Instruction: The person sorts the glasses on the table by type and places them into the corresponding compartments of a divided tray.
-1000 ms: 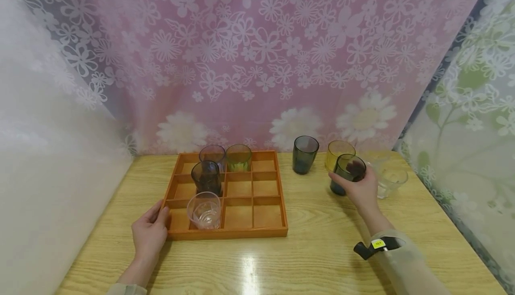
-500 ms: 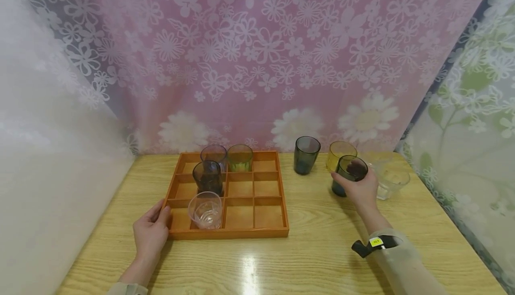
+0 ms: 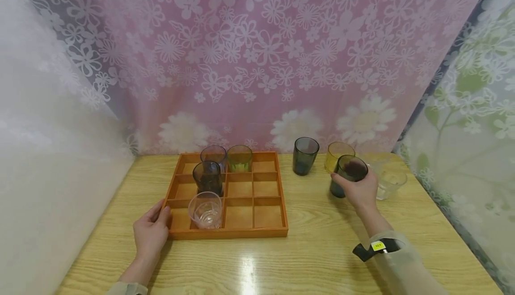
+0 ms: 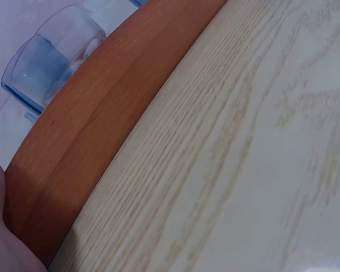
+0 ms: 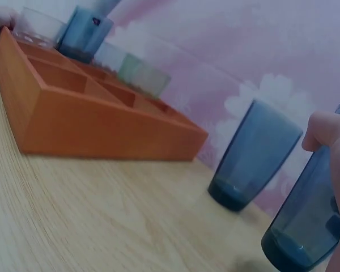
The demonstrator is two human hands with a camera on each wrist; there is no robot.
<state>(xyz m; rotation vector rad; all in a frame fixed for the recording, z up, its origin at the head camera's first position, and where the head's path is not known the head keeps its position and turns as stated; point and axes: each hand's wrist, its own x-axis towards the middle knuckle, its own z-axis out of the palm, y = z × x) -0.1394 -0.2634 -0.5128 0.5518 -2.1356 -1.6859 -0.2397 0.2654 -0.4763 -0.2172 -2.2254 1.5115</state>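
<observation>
My right hand (image 3: 360, 192) grips a dark grey-tinted drinking glass (image 3: 339, 191), thumb on its near left side. In the right wrist view that glass (image 5: 297, 238) looks blue, and its base is close over the table. At the left side, my left hand (image 3: 150, 232) holds the front left corner of a divided wooden tray (image 3: 227, 233). Four compartments' worth of glasses show in it as several: a clear glass (image 3: 206, 214) in front, a dark glass (image 3: 207, 181) behind it, then a purplish glass (image 3: 213, 154) and a green glass (image 3: 239, 158) at the back.
Another dark glass (image 3: 305, 156) stands upright between the tray and my right hand. Behind the held glass is a yellow glass (image 3: 335, 154). Clear glasses (image 3: 390, 181) stand right of my hand, partly hidden. A floral curtain (image 3: 257, 62) hangs behind the table.
</observation>
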